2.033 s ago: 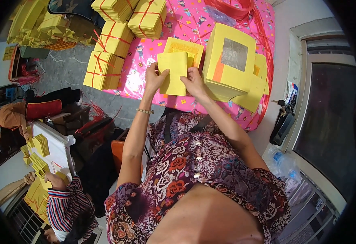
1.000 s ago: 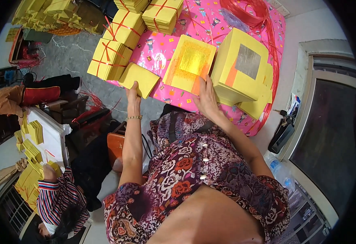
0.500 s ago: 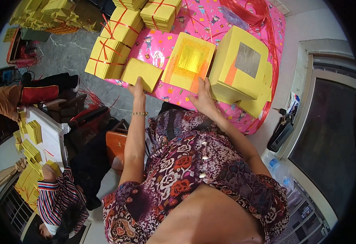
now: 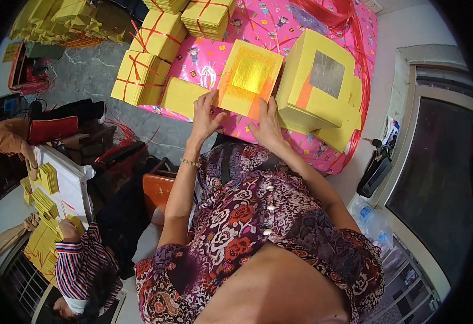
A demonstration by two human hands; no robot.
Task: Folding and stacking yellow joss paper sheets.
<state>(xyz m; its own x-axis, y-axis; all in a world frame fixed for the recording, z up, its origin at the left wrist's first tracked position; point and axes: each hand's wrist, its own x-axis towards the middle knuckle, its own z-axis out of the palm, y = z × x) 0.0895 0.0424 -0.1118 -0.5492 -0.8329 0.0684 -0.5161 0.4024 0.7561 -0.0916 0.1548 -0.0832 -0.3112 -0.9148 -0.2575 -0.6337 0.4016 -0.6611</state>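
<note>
The yellow sheet with a gold square (image 4: 251, 78) lies flat on the pink tablecloth (image 4: 206, 73), just left of the tall stack of yellow paper (image 4: 306, 112). The left hand (image 4: 205, 119) is at the sheet's near left corner, thumb spread from the fingers; the right hand (image 4: 268, 127) is at its near right corner, also spread wide. Whether the fingertips press the paper, I cannot tell. Left of the sheet lies a folded yellow paper (image 4: 182, 97), beside tied yellow bundles (image 4: 136, 78).
</note>
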